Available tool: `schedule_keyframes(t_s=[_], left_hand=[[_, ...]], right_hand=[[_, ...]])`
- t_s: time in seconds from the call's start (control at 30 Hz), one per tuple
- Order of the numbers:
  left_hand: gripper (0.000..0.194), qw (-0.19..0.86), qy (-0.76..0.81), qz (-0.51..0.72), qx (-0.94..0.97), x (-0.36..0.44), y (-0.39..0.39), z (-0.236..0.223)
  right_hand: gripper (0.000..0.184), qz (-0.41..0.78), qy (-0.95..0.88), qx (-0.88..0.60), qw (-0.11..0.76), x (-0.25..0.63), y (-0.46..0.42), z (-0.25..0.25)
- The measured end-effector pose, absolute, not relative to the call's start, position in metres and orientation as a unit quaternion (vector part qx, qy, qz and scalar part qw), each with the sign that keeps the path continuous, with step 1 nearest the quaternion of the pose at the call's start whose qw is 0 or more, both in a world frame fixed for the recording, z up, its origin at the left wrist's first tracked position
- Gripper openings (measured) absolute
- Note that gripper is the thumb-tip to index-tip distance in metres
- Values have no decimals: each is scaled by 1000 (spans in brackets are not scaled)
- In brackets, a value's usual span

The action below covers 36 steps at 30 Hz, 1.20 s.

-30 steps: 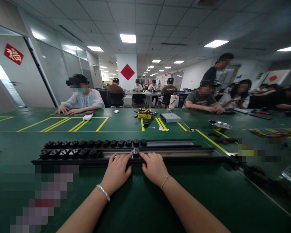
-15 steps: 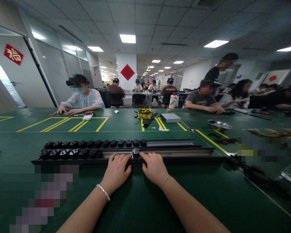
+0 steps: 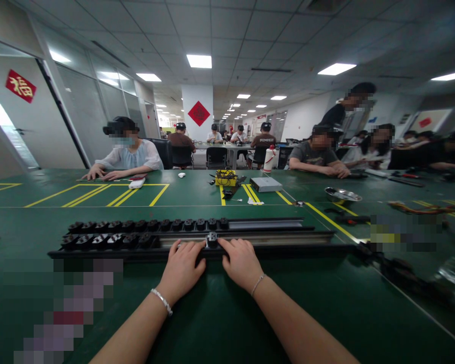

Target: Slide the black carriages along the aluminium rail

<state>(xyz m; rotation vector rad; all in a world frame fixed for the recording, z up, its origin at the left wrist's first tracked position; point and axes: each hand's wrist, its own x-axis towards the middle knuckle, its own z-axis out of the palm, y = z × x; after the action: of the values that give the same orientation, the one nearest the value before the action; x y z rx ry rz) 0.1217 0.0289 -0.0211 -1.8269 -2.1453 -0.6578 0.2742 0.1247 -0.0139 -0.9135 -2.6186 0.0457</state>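
A single small black socket module (image 3: 212, 239) sits in the near long black rail (image 3: 276, 239). My left hand (image 3: 182, 267) presses its index fingertip to the module's left side, with the other fingers lying along the rail. On the opposite side, my right hand (image 3: 243, 264) holds the module with its index fingertip. Both thumbs point inward below the rail's front edge. Several similar black modules (image 3: 99, 242) fill the left part of this rail. Behind it, a second rail (image 3: 265, 223) carries another row of them, with its right part bare.
Across the green table (image 3: 197, 194) lie a yellow cable-wrapped object (image 3: 226, 178), a grey-white box (image 3: 266, 184) and a metal bowl (image 3: 343, 194). Black parts (image 3: 398, 273) lie at right. Other people sit opposite, at left and right.
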Motion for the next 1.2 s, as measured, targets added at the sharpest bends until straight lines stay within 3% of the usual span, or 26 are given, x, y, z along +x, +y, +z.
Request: schedule_keyframes(t_s=[1.2], left_hand=[[34,107,-742,-224,-622,121,30,-20]], right_hand=[[41,4,-928,-322,189,276,126,-13]])
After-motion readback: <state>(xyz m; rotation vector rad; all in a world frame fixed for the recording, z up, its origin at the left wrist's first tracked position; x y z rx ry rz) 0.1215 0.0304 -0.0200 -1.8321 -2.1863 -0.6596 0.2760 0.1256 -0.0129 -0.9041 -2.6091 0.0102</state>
